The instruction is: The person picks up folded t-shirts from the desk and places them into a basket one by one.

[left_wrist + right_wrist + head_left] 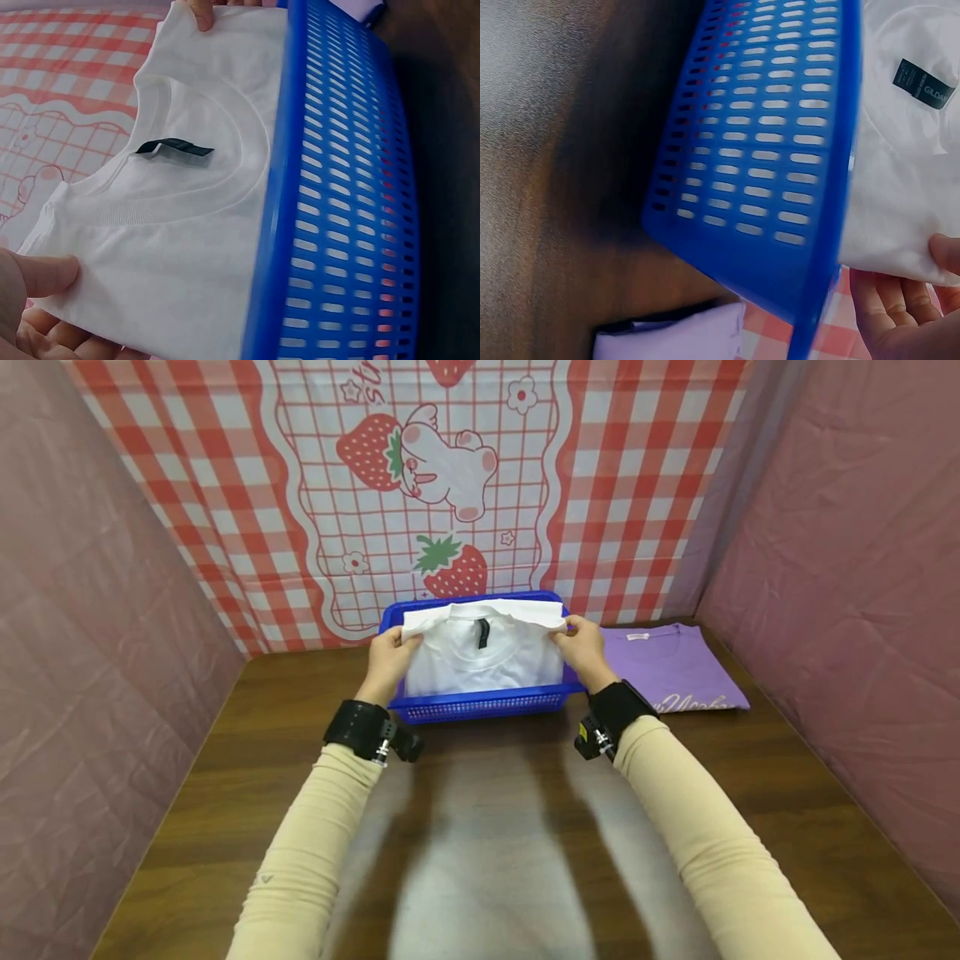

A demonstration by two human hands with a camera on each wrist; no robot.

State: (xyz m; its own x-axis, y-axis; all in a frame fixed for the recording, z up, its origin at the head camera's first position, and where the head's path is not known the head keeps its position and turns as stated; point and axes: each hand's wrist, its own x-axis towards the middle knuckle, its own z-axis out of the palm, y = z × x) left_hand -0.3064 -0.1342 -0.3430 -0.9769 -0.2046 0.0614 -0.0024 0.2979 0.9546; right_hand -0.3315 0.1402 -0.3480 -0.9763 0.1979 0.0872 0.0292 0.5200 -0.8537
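Note:
A folded white T-shirt [480, 656] with a dark neck label [483, 633] lies partly inside a blue plastic basket [480, 703]. My left hand [390, 662] pinches the shirt's far left corner between thumb and fingers. On the opposite side my right hand [587, 652] pinches the far right corner the same way. In the left wrist view the thumb presses on top of the white cloth, with curled fingers beneath it. The right wrist view shows the fingers under the shirt edge, just past the basket's rim [847, 150].
A folded purple T-shirt [667, 668] lies on the wooden table [285, 793] to the right of the basket. Behind stands a red checked strawberry cloth [622, 485]. Pink fabric walls [847, 568] border both sides.

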